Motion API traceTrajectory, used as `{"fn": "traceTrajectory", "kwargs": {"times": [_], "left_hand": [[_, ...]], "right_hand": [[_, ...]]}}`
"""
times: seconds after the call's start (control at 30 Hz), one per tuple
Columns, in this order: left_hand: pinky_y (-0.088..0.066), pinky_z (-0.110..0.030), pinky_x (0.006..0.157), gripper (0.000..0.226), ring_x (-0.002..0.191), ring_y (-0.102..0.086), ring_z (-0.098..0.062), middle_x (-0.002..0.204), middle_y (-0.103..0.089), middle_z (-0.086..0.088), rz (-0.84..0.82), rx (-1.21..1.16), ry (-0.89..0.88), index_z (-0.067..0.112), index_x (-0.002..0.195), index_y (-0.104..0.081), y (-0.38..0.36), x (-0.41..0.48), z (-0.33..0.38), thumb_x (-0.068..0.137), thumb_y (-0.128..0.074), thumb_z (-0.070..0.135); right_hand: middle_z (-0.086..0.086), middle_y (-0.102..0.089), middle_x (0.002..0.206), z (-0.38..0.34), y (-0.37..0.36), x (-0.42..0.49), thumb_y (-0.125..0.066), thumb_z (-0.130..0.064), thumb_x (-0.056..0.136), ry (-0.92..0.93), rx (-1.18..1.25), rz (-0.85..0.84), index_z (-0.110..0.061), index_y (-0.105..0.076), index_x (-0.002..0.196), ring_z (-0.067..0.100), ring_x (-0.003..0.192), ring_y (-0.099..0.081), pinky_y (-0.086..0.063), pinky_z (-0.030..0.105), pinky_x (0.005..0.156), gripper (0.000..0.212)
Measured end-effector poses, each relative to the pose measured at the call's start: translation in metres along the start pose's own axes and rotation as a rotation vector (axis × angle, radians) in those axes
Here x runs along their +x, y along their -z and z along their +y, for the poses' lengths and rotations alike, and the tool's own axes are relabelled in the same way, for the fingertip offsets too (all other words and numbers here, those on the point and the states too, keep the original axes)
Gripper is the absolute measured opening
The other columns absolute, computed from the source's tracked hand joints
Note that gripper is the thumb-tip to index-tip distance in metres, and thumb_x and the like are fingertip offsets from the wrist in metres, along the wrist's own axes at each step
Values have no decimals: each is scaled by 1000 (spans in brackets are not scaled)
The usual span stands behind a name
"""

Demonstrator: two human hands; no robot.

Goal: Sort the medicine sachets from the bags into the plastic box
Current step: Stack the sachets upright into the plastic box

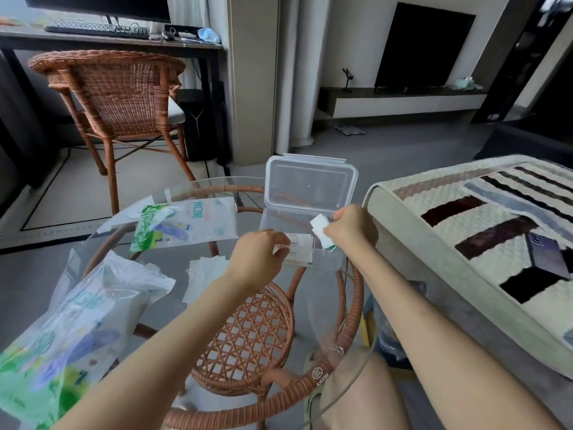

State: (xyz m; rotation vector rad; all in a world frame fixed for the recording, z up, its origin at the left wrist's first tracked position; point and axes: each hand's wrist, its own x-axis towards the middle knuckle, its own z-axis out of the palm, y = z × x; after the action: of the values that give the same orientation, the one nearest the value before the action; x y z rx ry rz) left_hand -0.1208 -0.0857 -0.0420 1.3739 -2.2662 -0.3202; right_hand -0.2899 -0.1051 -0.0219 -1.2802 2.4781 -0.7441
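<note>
A clear plastic box [269, 219] stands at the far side of the round glass table [198, 305], its lid [310, 181] hinged upright. My right hand [352, 228] is over the box's right side, pinching white sachets [321, 231] with a green edge. My left hand [260, 256] is at the box's near left edge, fingers on a white sachet [300, 249] lying in the box. Two printed plastic bags lie on the table: one flat [189, 225] left of the box, one crumpled [77, 321] at the near left. More white sachets [203, 274] lie beside my left forearm.
The table has a rattan frame with a woven shelf [248, 336] under the glass. A rattan chair [117, 97] and a desk stand at the far left. A padded sofa with a patterned cover [480, 228] runs close along the table's right.
</note>
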Motion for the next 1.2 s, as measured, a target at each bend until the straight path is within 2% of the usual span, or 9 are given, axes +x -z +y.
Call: {"fn": "traceTrajectory", "kwargs": {"times": [0.13,0.33,0.47,0.57,0.63,0.7,0.83,1.1,1.2], "left_hand": [[-51,-28,83,20,96,-66,-17,111,-70,4,73,-33,10,21,105,-71,-5,-2,-3,89,-59,22],[-51,-30,84,21,93,-67,-18,111,-70,4,121,-27,-12,21,104,-72,-10,-4,0,88,-59,22],[-51,-30,83,21,92,-67,-21,110,-71,2,136,-42,-29,20,104,-72,-12,-4,-1,88,-59,20],[-52,-29,78,19,88,-68,-24,105,-72,-1,147,-66,-47,17,100,-73,-13,-5,-3,86,-61,17],[-51,-29,76,18,86,-68,-26,102,-73,-3,153,-84,-52,16,98,-74,-13,-4,-3,85,-63,15],[-52,-29,74,17,83,-68,-28,99,-74,-4,157,-81,-65,14,96,-75,-14,-4,-4,84,-63,13],[-51,-29,72,17,81,-68,-28,98,-74,-4,165,-63,-97,15,96,-75,-13,-4,-4,84,-62,13],[-56,-35,70,14,78,-69,-28,92,-75,-6,170,-50,-119,13,89,-75,-14,-4,-3,79,-67,9],[-55,-34,69,14,75,-69,-28,89,-75,-6,176,-40,-125,13,87,-76,-13,-4,-2,78,-66,8]], "right_hand": [[7,-68,103,-6,0,2,-66,-18,79,-110,-53,11,-12,-64,95,28,93,-64,-40,26,66,17],[4,-66,112,-10,-12,-4,-57,-17,87,-44,-347,98,-16,-63,105,23,105,-61,-37,25,72,19],[3,-63,113,-17,-2,2,-55,-17,85,43,-596,-116,-16,-61,110,23,105,-59,-38,27,76,26],[2,-64,96,-21,11,8,-56,-14,79,109,-715,-277,-13,-60,79,26,86,-59,-42,26,69,4],[2,-67,93,-21,16,11,-58,-11,79,275,-760,-249,-14,-54,68,26,81,-59,-39,23,59,12],[0,-66,97,-20,22,14,-64,-12,77,514,-819,-240,-17,-63,85,25,87,-58,-38,26,63,10],[-7,-62,104,-22,35,19,-76,-18,71,654,-943,-572,-32,-59,121,15,94,-49,-43,29,76,54],[-3,-61,117,-18,8,19,-73,-49,74,843,-1229,-533,-29,-53,122,22,110,-52,-34,33,91,57],[-4,-60,112,-19,13,18,-70,-42,79,889,-1233,-521,-27,-53,122,21,108,-51,-33,32,88,49]]}}
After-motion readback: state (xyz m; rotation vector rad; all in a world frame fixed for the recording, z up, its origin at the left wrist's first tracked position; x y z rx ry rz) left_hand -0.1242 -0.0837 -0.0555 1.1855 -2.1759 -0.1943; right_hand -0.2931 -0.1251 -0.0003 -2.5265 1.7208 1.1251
